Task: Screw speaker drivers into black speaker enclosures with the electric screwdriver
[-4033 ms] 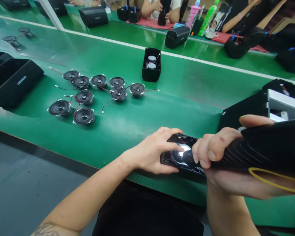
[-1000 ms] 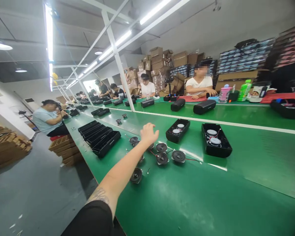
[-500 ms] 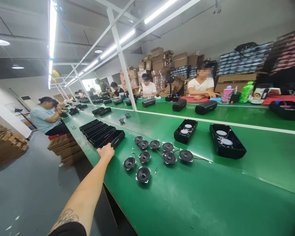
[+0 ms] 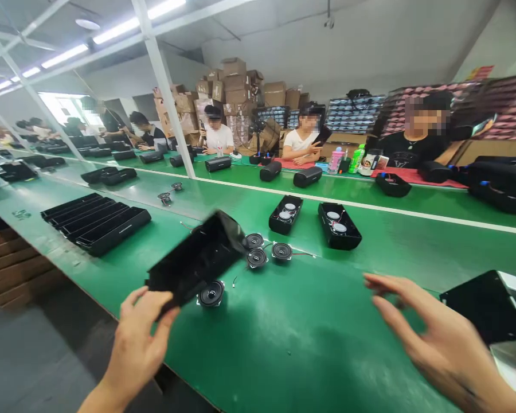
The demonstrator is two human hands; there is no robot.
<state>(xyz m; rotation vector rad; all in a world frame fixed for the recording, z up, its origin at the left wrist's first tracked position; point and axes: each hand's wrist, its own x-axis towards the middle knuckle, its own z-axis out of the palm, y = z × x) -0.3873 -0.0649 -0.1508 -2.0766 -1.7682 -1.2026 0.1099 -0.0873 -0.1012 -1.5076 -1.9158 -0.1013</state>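
My left hand [image 4: 144, 332] grips one end of a black speaker housing [image 4: 193, 261], lifted above the green table and tilted with its hollow side toward me. The housing is blurred by motion and hides some of the speaker drivers behind it. Several round black drivers show beyond it, among them a driver [image 4: 281, 250] with a red wire and a nearer driver [image 4: 211, 293]. My right hand [image 4: 425, 327] hovers over the table at the right, fingers apart, holding nothing. More hollow housings [image 4: 112, 229] lie in a row at the left.
Two housings with white-backed drivers fitted [image 4: 339, 226] stand beyond the loose drivers. A dark flat panel [image 4: 485, 307] is at the right edge. Co-workers sit across the green table [image 4: 309, 355]; a white post [image 4: 165, 92] rises behind the belt. Cardboard boxes [image 4: 234, 80] are stacked at the back.
My left hand has lifted a housing from the row and carried it right, over the drivers. My right hand has come into view. The camera has turned to the right.
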